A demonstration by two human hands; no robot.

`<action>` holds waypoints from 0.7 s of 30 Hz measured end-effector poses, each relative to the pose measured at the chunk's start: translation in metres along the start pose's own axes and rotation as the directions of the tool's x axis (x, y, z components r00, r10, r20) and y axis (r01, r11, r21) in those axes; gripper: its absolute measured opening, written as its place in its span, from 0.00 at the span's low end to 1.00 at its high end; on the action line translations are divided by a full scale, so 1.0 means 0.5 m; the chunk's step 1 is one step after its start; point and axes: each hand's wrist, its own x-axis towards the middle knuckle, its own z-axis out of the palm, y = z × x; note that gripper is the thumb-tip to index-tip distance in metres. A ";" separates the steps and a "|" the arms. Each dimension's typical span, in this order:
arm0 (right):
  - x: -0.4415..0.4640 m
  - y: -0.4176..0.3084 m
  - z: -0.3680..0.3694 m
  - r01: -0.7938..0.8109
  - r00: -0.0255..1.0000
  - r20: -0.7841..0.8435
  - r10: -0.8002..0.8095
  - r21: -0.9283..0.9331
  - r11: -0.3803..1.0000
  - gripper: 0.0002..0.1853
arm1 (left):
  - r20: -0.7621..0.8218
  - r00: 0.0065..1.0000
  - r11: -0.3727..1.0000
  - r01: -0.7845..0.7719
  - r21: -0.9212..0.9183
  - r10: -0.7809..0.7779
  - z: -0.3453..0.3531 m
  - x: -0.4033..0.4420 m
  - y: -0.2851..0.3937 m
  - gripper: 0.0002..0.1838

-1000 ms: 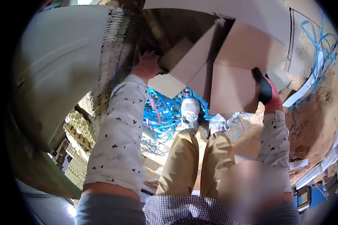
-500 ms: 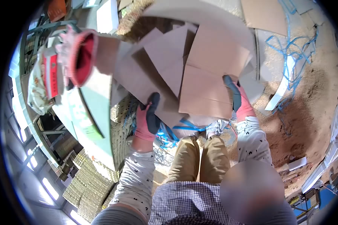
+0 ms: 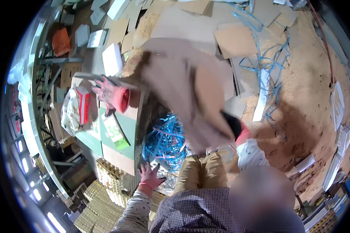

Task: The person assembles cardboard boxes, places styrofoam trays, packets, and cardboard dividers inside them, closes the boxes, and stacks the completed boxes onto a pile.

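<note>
My right hand (image 3: 239, 129), in a pink glove with dark fingers, grips the lower right edge of folded brown cardboard sheets (image 3: 190, 89). Motion smears the cardboard, so how many sheets there are is unclear. My left hand (image 3: 151, 177), gloved alike, is apart from the cardboard with its fingers spread and nothing in it. Just above it lies a heap of tangled blue strapping (image 3: 167, 139). Stacked egg trays (image 3: 111, 176) stand to its left, beside a green and white carton (image 3: 114, 136).
On the carton lie a spare pink glove (image 3: 112, 95) and a red box (image 3: 83, 105) beside a plastic bag. Loose blue straps (image 3: 262, 58), a white strip (image 3: 262, 97) and a flat cardboard piece (image 3: 236, 41) lie on the sandy floor. A metal frame (image 3: 41, 116) runs along the left.
My left hand has let go of the cardboard and dropped lower. The cardboard, still in my right hand, has swung and tilted, uncovering the blue strapping. The whole view has shifted.
</note>
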 end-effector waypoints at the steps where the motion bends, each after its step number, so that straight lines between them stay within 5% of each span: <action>1: 0.008 0.025 -0.028 -0.135 0.988 -0.094 0.124 -0.111 0.985 0.23 | 0.088 0.995 0.958 -0.016 -0.285 0.043 -0.013 0.021 0.006 0.37; 2: -0.011 0.038 -0.066 -0.183 0.983 -0.052 0.177 -0.364 0.913 0.25 | -0.115 0.980 0.787 -0.199 -0.584 0.162 0.012 0.065 0.000 0.35; 3: -0.053 0.017 -0.072 -0.416 0.909 -0.181 0.375 -0.373 0.829 0.26 | -0.121 0.974 0.378 -0.187 -0.907 0.191 0.042 0.144 -0.001 0.33; 4: -0.096 -0.007 -0.063 -0.406 0.913 -0.250 0.321 -0.506 0.761 0.29 | -0.134 0.968 -0.131 -0.107 -0.986 0.214 0.041 0.206 0.001 0.31; 6: -0.158 0.024 -0.137 -0.315 0.940 -0.225 0.257 -0.285 0.905 0.31 | -0.221 0.965 -0.602 -0.094 -0.793 0.141 -0.110 0.214 0.082 0.28; 8: -0.233 -0.021 -0.159 -0.236 0.968 -0.167 0.185 -0.377 0.895 0.32 | -0.100 0.934 -0.806 0.238 -0.542 0.343 -0.110 0.332 0.087 0.31; 10: -0.303 -0.062 -0.188 -0.179 0.982 -0.137 0.131 -0.441 0.880 0.33 | -0.378 0.876 -0.892 0.116 -0.436 0.299 -0.264 0.260 0.135 0.37; 12: -0.363 -0.101 -0.209 -0.166 0.985 -0.130 0.116 -0.498 0.851 0.34 | -0.644 0.731 -0.924 -0.047 -0.378 0.226 -0.327 0.271 0.130 0.43; 13: -0.394 -0.128 -0.219 -0.145 0.987 -0.149 0.059 -0.671 0.728 0.35 | -0.525 0.851 -0.814 -0.304 -0.495 0.002 -0.350 0.264 0.127 0.49; 15: -0.430 -0.147 -0.272 -0.079 0.993 -0.116 -0.024 -0.801 0.594 0.32 | -0.689 0.668 -0.874 -0.120 -0.472 0.280 -0.407 0.218 0.124 0.55; 16: -0.450 -0.162 -0.275 -0.056 0.992 -0.100 -0.072 -0.886 0.460 0.32 | -0.718 0.606 -0.833 -0.157 -0.531 0.343 -0.465 0.106 0.172 0.61; 17: -0.478 -0.178 -0.243 -0.090 0.976 -0.159 -0.148 -0.917 0.388 0.29 | -0.741 0.479 -0.816 -0.083 -0.573 0.471 -0.490 0.044 0.196 0.57; 18: -0.509 -0.194 -0.169 -0.137 0.950 -0.216 -0.224 -0.938 0.320 0.26 | -0.742 0.578 -0.557 -0.512 -0.654 0.339 -0.458 0.087 0.201 0.49; 19: -0.541 -0.193 -0.112 -0.189 0.914 -0.266 -0.308 -0.948 0.257 0.23 | -0.723 0.662 -0.096 -0.721 -0.686 0.198 -0.426 0.130 0.206 0.43; 20: -0.562 -0.168 -0.092 -0.056 0.862 -0.110 -0.495 -0.991 0.123 0.22 | -0.716 0.689 0.110 -0.725 -0.680 0.110 -0.425 0.090 0.238 0.38; 21: -0.585 -0.136 -0.054 -0.182 0.819 -0.099 -0.565 -0.979 -0.092 0.22 | -0.780 0.624 0.252 -0.750 -0.612 -0.038 -0.444 -0.001 0.261 0.36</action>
